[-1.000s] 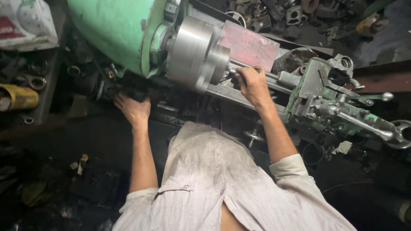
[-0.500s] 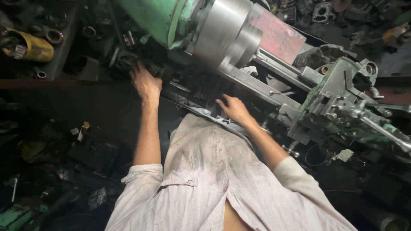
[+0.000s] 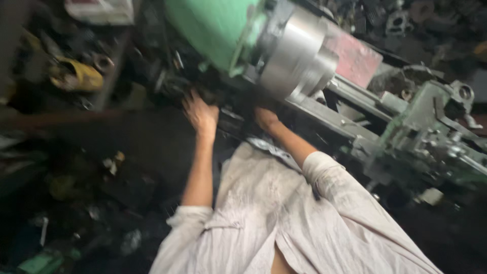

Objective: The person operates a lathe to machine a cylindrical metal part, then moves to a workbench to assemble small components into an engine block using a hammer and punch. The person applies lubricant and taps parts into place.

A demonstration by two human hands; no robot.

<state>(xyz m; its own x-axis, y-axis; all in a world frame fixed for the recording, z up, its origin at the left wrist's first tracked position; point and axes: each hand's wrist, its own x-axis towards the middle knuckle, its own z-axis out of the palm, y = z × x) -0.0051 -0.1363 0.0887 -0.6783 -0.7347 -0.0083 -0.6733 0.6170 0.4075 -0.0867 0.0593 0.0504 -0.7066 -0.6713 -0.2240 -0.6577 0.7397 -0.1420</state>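
Your left hand (image 3: pixel 201 114) is pressed against the dark controls (image 3: pixel 175 86) low on the front of the lathe, just under the green housing (image 3: pixel 215 28). The fingers are curled in among the knobs there, but the blur hides whether they are closed on a lever or only resting on it, so I cannot tell. Your right hand (image 3: pixel 266 117) is tucked in beneath the big steel chuck (image 3: pixel 297 61), at the front edge of the lathe bed (image 3: pixel 324 114). Its fingers are out of sight in the shadow, so its grip cannot be told either.

Both hands sit at the head end of the machine, well apart from the tool carriage (image 3: pixel 431 137) off to your right. It looks like you are setting or checking the machine at its front. Any next move there calls for care: keep your loose shirt sleeves (image 3: pixel 324 172) and fingers away from the chuck.
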